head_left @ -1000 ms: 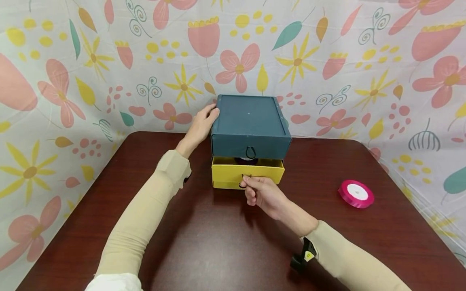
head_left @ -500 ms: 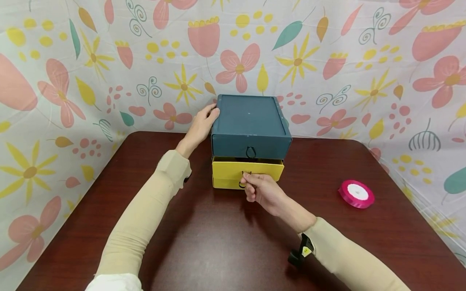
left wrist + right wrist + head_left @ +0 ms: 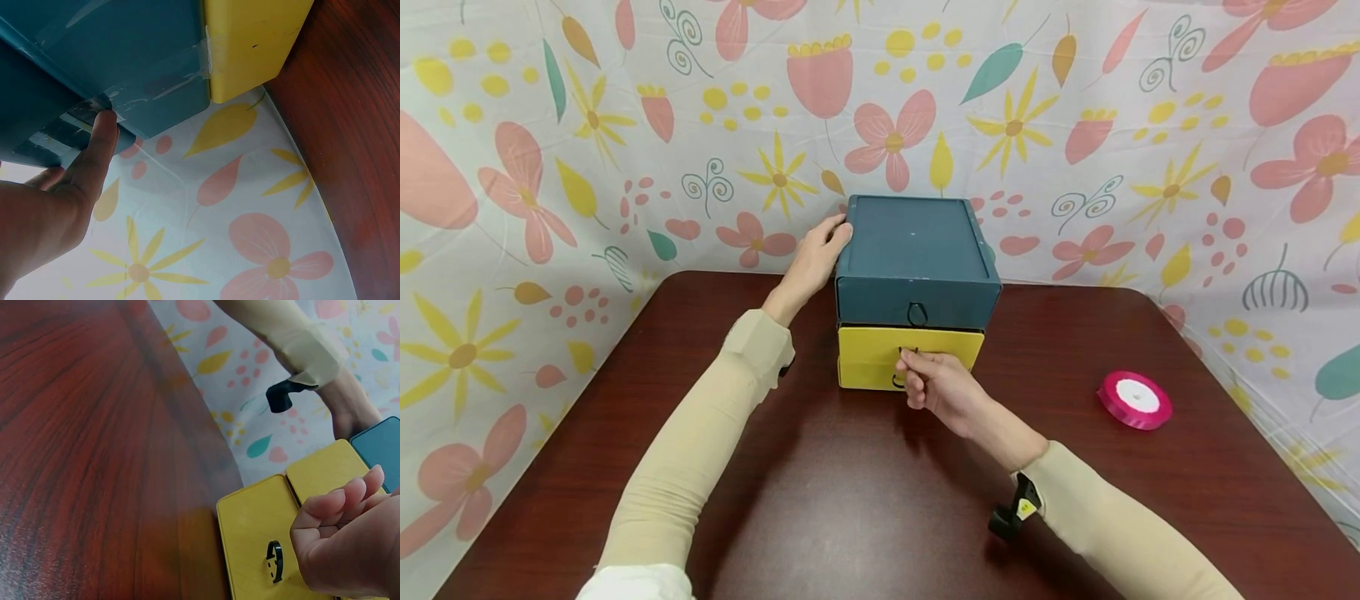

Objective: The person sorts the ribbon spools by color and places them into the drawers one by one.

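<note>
A small chest stands at the back of the table, its teal top section (image 3: 917,237) over two yellow drawers. My right hand (image 3: 946,390) pinches the black loop handle (image 3: 907,350) of the upper yellow drawer (image 3: 865,342), whose front sits nearly flush under the teal part. In the right wrist view, the lower yellow drawer (image 3: 247,531) shows its own loop handle (image 3: 275,561), apart from my fingers. My left hand (image 3: 811,260) rests against the left side of the teal section, fingers extended along it, as the left wrist view also shows.
A pink ribbon spool (image 3: 1135,400) with a white centre lies on the right of the dark wooden table (image 3: 820,500). Close behind the chest hangs a floral cloth (image 3: 700,125). Another loop handle (image 3: 917,314) hangs on the teal front.
My right hand has pushed the upper yellow drawer inward until its gap closed. The round thing seen inside it earlier is now hidden. My left hand stays in place.
</note>
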`<state>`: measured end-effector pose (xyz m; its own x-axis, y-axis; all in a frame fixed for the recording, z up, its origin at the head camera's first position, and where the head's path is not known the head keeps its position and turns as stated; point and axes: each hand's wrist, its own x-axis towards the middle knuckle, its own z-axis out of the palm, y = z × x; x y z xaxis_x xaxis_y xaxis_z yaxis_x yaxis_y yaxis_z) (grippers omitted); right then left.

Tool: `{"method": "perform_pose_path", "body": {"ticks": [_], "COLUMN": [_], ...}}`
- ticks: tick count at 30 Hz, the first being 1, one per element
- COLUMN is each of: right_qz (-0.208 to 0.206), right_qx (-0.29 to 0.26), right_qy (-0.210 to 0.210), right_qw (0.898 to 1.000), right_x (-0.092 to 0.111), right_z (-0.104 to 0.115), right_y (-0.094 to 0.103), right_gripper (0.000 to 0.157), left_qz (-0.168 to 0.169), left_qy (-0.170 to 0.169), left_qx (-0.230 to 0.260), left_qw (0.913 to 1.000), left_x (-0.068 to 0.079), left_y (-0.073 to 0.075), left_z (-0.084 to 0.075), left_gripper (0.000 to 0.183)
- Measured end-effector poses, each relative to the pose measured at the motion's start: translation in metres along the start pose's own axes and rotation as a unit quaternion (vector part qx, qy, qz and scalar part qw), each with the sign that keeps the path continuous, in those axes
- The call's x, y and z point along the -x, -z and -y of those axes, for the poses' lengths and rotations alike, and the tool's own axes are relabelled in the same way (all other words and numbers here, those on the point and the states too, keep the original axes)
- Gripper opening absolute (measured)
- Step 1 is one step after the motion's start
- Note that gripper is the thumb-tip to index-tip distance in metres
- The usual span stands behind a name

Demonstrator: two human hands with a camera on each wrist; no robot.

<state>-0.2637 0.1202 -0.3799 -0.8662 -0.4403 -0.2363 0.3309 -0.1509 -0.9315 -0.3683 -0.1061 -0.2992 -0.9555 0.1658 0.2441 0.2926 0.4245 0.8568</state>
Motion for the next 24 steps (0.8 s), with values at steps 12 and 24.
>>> {"method": "perform_pose_path", "body": {"ticks": [12,24], "right_qz": [-0.002,-0.004], "right_qx": [-0.004,0.000], "right_qy": [-0.002,-0.007], "right_qw": [1.000,1.000], "right_x": [-0.0067,-0.0071], "right_z": [0.0024,0.0036], "right_y": [0.0016,0.0017], "right_gripper": [0.028,0.028], "left_qz": [0.003,0.008], "left_qy": [-0.001,-0.006], "left_qx": [0.004,0.008], "left_qw": [1.0000,0.9999], "left_x": [-0.0001,0.0012], "left_y": [-0.0004,0.0003], "left_z": [0.0004,0.0011], "left_gripper": [0.058,0.059]}}
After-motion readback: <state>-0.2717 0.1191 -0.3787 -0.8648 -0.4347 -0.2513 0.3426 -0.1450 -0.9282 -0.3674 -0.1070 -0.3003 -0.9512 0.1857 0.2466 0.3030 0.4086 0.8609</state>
